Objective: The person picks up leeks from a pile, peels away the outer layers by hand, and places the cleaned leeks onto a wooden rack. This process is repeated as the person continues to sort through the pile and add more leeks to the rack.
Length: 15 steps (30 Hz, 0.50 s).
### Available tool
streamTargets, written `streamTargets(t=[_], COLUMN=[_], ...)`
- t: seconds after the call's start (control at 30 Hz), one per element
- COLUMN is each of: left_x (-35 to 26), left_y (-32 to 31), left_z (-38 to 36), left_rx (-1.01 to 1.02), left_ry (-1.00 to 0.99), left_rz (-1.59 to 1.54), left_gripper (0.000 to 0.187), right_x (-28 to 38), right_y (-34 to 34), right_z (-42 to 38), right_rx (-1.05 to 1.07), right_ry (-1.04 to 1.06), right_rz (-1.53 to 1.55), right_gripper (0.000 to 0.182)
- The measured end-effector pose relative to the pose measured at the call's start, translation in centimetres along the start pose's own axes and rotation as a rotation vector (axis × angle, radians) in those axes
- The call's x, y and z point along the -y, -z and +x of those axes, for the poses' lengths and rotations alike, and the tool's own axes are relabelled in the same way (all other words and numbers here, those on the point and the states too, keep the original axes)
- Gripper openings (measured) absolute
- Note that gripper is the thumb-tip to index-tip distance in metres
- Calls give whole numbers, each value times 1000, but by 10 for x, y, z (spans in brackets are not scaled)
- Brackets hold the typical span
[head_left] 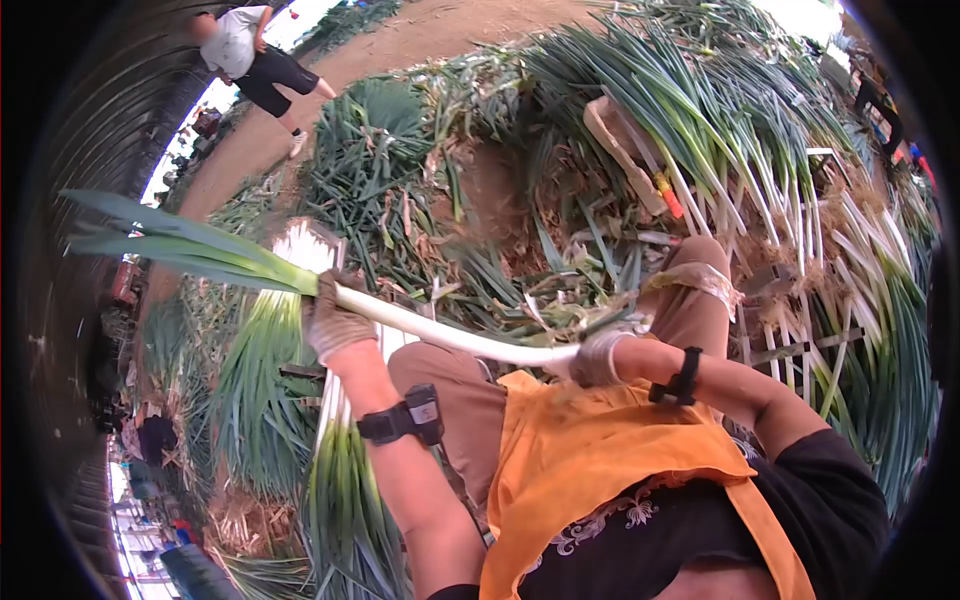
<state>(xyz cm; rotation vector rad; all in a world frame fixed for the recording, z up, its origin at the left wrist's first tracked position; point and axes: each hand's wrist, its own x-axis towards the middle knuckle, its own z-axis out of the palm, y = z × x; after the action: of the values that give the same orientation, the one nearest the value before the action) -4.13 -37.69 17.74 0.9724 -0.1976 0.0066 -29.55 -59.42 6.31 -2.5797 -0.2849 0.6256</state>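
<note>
A long leek lies across my lap, its green leaves fanned out to the left and its white stalk running right. My left hand, in a dirty glove, is wrapped round the stalk just below the leaves. At the root end my right hand, also gloved, is closed on the white stalk; the root itself is hidden. Below my left hand, bundled leeks with white ends lie beside my knee. An orange apron covers my lap.
Piled leeks lie at the upper right, by a tan trough-like object and a tool with a red and yellow handle. Loose leaves cover the ground ahead. A person stands at the upper left.
</note>
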Motion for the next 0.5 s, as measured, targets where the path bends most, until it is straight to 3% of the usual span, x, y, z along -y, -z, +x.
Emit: streamTargets(t=[0.07,0.13,0.17,0.2,0.23,0.27,0.3,0.37,0.4,0.43,0.5], left_x=[15,32,40,50,60,48,71,91,97,91,91], left_y=[22,53,71,89,108,85,116,140,146,128,128], left_z=[7,14,20,26,33,8,16,5,0,-14,-19], left_rx=[-23,-128,-205,-293,-392,-498,-598,-677,-718,-796,-858], left_ry=[11,36,61,91,110,65,105,153,196,219,334], left_rz=[-3,-25,-46,-58,-74,268,308,242,196,387,137], left_gripper=[17,17,17,17,17,24,16,14,14,16,14], right_x=[-54,-17,-12,-7,-2,3,8,38,12,19,19], right_y=[-53,0,5,3,-3,7,16,50,12,17,5], right_z=[29,-12,-18,-19,-15,-12,-12,-26,-3,-2,-7], right_rx=[22,184,65,-238,-397,-395,-384,-206,-210,18,-29], right_ry=[583,97,77,197,120,45,-41,-110,-17,-69,-49], right_rz=[459,855,838,676,646,515,387,0,-89,-103,-63], right_gripper=[11,18,26,26,32,36,41,47,42,37,32])
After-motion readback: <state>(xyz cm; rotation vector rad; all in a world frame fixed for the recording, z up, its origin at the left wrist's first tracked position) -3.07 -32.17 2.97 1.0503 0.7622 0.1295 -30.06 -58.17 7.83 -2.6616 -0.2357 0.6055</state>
